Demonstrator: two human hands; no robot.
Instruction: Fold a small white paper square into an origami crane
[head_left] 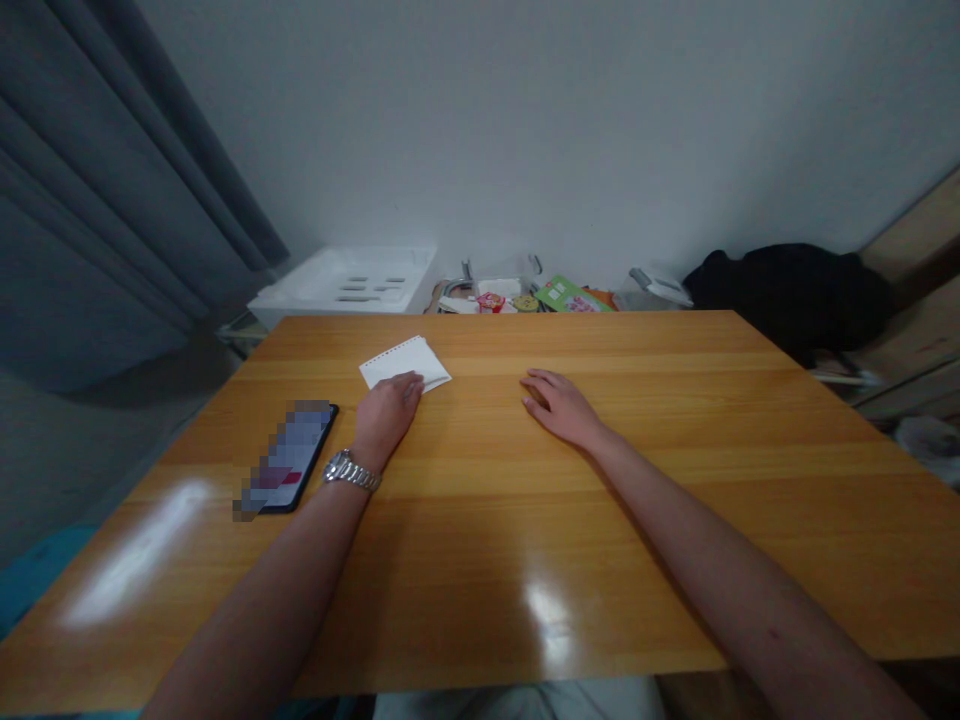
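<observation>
White loose-leaf paper (409, 358) with a row of punched holes along its far left edge lies towards the back of the wooden table (480, 560). My left hand (386, 412), with a silver watch (352, 470) on the wrist, is at the near edge of this paper, its fingers curled together on it. Part of the paper is covered by that hand, and the thumb's grip is hard to see. To the right, my right hand (559, 405) rests on the bare wood, palm down, fingers loosely bent and apart, holding nothing.
A phone (300, 460) with its screen partly blurred lies left of my left forearm. Behind the table are a white plastic tray (360, 275), a green packet (570, 295) and assorted small items. A black cloth-like heap (787, 290) is at the back right; a grey curtain (112, 180) hangs left.
</observation>
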